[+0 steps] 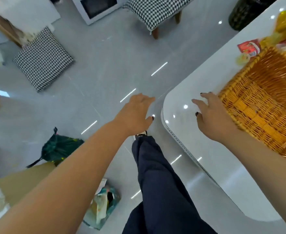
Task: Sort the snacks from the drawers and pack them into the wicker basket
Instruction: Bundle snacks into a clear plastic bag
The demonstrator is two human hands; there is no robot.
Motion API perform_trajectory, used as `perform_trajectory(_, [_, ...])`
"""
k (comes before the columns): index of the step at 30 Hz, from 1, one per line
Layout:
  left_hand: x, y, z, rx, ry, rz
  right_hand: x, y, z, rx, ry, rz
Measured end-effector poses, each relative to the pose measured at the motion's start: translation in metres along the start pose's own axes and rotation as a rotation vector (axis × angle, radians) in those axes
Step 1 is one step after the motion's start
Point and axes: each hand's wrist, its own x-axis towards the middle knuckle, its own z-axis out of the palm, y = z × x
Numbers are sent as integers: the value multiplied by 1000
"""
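A wicker basket (pixel 263 105) stands on the glossy white table (pixel 189 112) at the right. Snack packets lie beyond its far rim: a red packet (pixel 248 48), a small yellow jelly cup (pixel 242 59) and yellow-orange bags (pixel 285 26). My right hand (pixel 211 119) hovers over the table with fingers spread, its back close to the basket's near corner, holding nothing. My left hand (pixel 135 115) is stretched out over the floor just left of the table's rounded corner, fingers apart and empty. No drawers are in view.
A dark green bag (pixel 59 147) and a teal bag with papers (pixel 101 206) lie on the grey tiled floor. A houndstooth cushion (pixel 42 59), a houndstooth stool (pixel 155 12) and a white appliance (pixel 96 7) stand farther off. My dark trouser leg (pixel 157 183) is below.
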Motion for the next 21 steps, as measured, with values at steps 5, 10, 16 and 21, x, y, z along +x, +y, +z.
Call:
perform_trajectory(5, [71,-21,-83,123,-12,111,80,-29,-17,69,-29,130])
perform_trajectory(10, [125,-27,-153,200,-91,167,133,-48,-47,171,-89,289])
perform_trajectory(16, [189,-19,-217,298,-227,272,172,-48,-80,216,-125,468])
perform_trajectory(21, [261,5,-260,362,-297,406,207,-43,-91,282,-110,637])
